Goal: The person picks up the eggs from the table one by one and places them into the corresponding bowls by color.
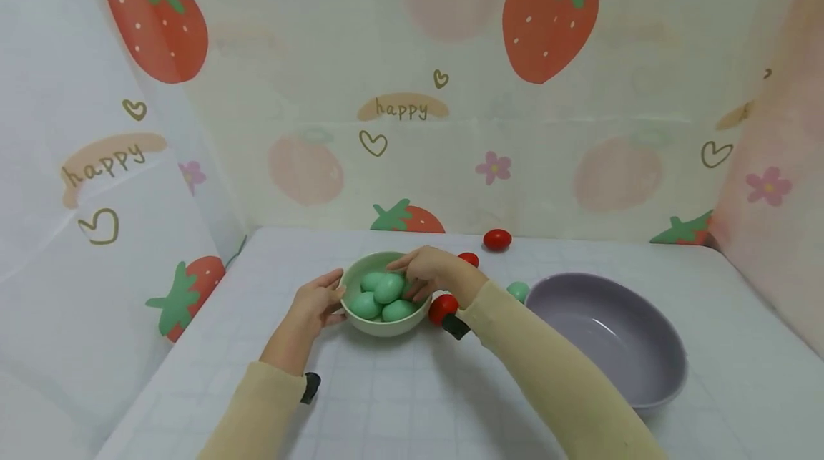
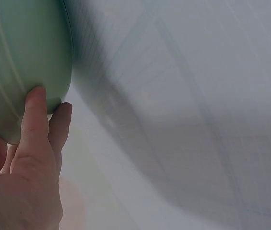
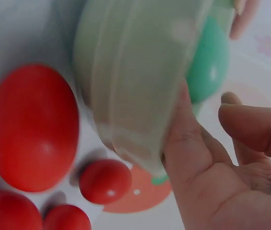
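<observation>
A pale green bowl point(image 1: 385, 328) with several green eggs point(image 1: 389, 288) in it stands on the white table. My left hand point(image 1: 317, 300) holds the bowl by its left side, fingertips against the outer wall in the left wrist view. Over the right part of the bowl is my right hand point(image 1: 433, 272), its fingers reaching down inside the rim. The right wrist view shows its thumb at the rim near a green egg point(image 3: 209, 62), the other fingers spread apart with nothing between them. A red egg point(image 1: 444, 309) lies right beside the bowl, partly hidden by the right wrist.
Two more red eggs lie behind the right arm, one of them a red egg point(image 1: 497, 240) near the back edge. A green egg point(image 1: 518, 292) is beside the large purple basin point(image 1: 672, 367) on the right. Printed cloth point(image 1: 547, 109) hangs behind the table.
</observation>
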{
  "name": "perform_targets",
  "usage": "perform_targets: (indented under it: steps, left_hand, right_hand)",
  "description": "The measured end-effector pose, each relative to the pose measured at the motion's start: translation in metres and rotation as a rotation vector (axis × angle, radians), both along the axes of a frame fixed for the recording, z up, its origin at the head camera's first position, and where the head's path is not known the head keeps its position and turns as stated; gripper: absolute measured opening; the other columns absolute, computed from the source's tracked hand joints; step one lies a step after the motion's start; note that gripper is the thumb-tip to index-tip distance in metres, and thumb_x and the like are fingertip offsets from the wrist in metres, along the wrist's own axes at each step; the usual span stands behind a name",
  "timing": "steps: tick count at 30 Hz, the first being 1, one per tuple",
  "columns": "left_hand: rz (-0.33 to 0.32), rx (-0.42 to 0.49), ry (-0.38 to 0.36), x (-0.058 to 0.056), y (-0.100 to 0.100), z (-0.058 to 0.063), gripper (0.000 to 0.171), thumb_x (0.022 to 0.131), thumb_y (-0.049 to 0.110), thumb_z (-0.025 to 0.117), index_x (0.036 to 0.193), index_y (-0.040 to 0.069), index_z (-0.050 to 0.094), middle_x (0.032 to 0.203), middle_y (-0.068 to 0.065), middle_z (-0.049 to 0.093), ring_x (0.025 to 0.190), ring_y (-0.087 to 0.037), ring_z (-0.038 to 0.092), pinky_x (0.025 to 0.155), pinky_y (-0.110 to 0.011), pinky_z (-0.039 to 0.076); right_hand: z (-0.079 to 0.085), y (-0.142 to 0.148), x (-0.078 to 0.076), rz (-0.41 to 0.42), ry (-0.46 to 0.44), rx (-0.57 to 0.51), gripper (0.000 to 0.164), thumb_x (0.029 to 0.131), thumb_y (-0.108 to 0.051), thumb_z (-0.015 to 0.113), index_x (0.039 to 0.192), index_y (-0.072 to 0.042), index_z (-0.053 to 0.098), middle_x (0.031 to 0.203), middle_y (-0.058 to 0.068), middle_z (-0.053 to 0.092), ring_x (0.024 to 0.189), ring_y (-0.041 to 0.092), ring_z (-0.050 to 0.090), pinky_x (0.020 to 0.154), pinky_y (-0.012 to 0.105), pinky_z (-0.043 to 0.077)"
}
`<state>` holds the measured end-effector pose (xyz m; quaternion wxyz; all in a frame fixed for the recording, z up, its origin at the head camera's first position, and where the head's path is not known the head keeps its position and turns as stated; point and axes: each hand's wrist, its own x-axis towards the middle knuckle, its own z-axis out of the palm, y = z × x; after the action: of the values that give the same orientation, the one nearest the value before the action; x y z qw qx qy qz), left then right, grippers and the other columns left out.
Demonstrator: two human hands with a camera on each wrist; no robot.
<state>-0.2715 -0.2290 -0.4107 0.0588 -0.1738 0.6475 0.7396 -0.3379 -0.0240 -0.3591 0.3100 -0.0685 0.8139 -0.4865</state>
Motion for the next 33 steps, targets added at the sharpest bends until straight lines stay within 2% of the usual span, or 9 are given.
perform_targets:
  steps: [5, 10, 14, 17, 25, 30, 33]
  left_hand:
    - [-0.003, -0.012, 0.003, -0.001, 0.0, 0.0, 0.053, 0.1, 0.001, 0.047, 0.151, 0.007, 0.034, 0.154, -0.012, 0.032, 0.125, -0.03, 0.049, 0.091, -0.042, 0.05]
    - [0.008, 0.005, -0.007, -0.002, 0.0, -0.003, 0.053, 0.101, 0.001, 0.046, 0.151, 0.007, 0.033, 0.154, -0.012, 0.031, 0.129, -0.032, 0.045, 0.098, -0.046, 0.045]
    - [0.01, 0.017, -0.017, -0.002, 0.0, -0.005, 0.053, 0.101, 0.0, 0.047, 0.151, 0.008, 0.034, 0.155, -0.012, 0.031, 0.132, -0.034, 0.043, 0.102, -0.049, 0.041]
    - [0.013, 0.018, -0.014, -0.003, 0.0, -0.006, 0.053, 0.1, 0.0, 0.047, 0.151, 0.008, 0.034, 0.154, -0.012, 0.032, 0.132, -0.034, 0.043, 0.102, -0.049, 0.042]
    - [0.002, 0.019, -0.016, -0.001, 0.0, -0.005, 0.053, 0.101, 0.0, 0.047, 0.151, 0.008, 0.033, 0.155, -0.012, 0.031, 0.133, -0.035, 0.042, 0.099, -0.047, 0.044]
    - [-0.003, 0.032, -0.006, -0.002, 0.0, -0.003, 0.053, 0.101, 0.0, 0.046, 0.152, 0.007, 0.032, 0.155, -0.012, 0.029, 0.134, -0.035, 0.04, 0.103, -0.05, 0.04]
    - [-0.01, 0.032, 0.003, -0.003, 0.0, -0.002, 0.054, 0.101, 0.001, 0.047, 0.152, 0.007, 0.032, 0.155, -0.012, 0.03, 0.134, -0.035, 0.041, 0.102, -0.049, 0.041]
  right_hand:
    - [0.016, 0.008, -0.004, -0.003, -0.01, 0.008, 0.055, 0.087, 0.012, 0.039, 0.134, -0.008, 0.059, 0.138, 0.017, 0.053, 0.1, 0.034, 0.066, 0.087, 0.041, 0.053]
    - [0.031, 0.021, -0.011, 0.045, -0.021, 0.039, 0.044, 0.094, -0.003, 0.054, 0.137, -0.009, 0.055, 0.13, 0.015, 0.058, 0.107, 0.034, 0.063, 0.092, 0.045, 0.05]
    - [0.04, 0.034, -0.02, 0.101, -0.059, 0.05, 0.048, 0.093, -0.01, 0.064, 0.139, -0.008, 0.052, 0.128, 0.015, 0.058, 0.112, 0.036, 0.059, 0.097, 0.049, 0.046]
    - [0.047, 0.044, -0.027, 0.096, -0.087, 0.043, 0.048, 0.091, -0.01, 0.066, 0.137, -0.007, 0.052, 0.127, 0.016, 0.058, 0.114, 0.038, 0.057, 0.101, 0.052, 0.042]
    - [0.057, 0.078, -0.041, 0.112, -0.15, 0.072, 0.048, 0.092, -0.009, 0.064, 0.139, -0.007, 0.05, 0.117, 0.016, 0.062, 0.118, 0.037, 0.054, 0.102, 0.052, 0.041]
    - [0.059, 0.102, -0.051, 0.16, -0.102, 0.169, 0.05, 0.094, -0.013, 0.063, 0.142, -0.007, 0.047, 0.122, 0.016, 0.06, 0.117, 0.036, 0.056, 0.099, 0.053, 0.044]
    - [0.058, 0.116, -0.055, 0.195, -0.082, 0.229, 0.051, 0.095, -0.015, 0.063, 0.143, -0.008, 0.046, 0.125, 0.015, 0.06, 0.118, 0.035, 0.056, 0.097, 0.052, 0.046]
